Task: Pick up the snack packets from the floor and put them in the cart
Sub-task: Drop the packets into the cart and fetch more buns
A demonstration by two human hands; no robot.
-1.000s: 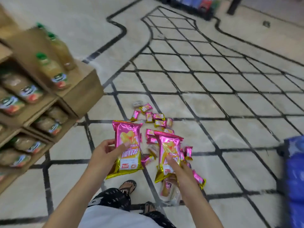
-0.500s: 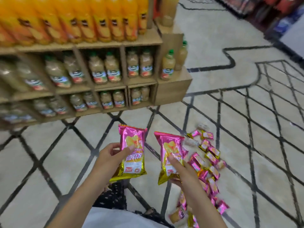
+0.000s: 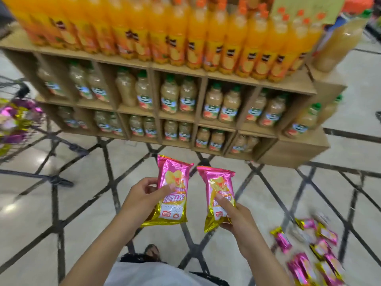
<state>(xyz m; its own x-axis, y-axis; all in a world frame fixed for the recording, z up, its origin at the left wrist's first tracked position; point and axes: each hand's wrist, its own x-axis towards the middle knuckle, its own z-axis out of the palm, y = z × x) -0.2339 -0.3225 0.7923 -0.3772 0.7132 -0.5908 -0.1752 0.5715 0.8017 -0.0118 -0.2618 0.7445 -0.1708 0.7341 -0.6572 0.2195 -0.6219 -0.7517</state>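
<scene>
My left hand (image 3: 142, 196) grips a pink and gold snack packet (image 3: 172, 190), thumb across its front. My right hand (image 3: 234, 215) grips a second packet of the same kind (image 3: 219, 194) beside it. Both packets are held upright at waist height above the floor. Several small pink and gold snack packets (image 3: 313, 254) lie scattered on the floor at the lower right. The wire cart (image 3: 18, 120) stands at the far left edge, blurred, with pink and gold packets inside it.
A wooden shelf unit (image 3: 177, 116) stands straight ahead, with orange drink bottles (image 3: 185, 34) on top and pale juice bottles (image 3: 179, 100) in its compartments. The tiled floor (image 3: 86, 182) between me and the cart is open. My sandalled foot (image 3: 151, 251) shows below.
The view has swung left: the shelf now fills the front, the cart has come into sight at the left, and the floor packets have slid to the lower right. Both hands keep their packets.
</scene>
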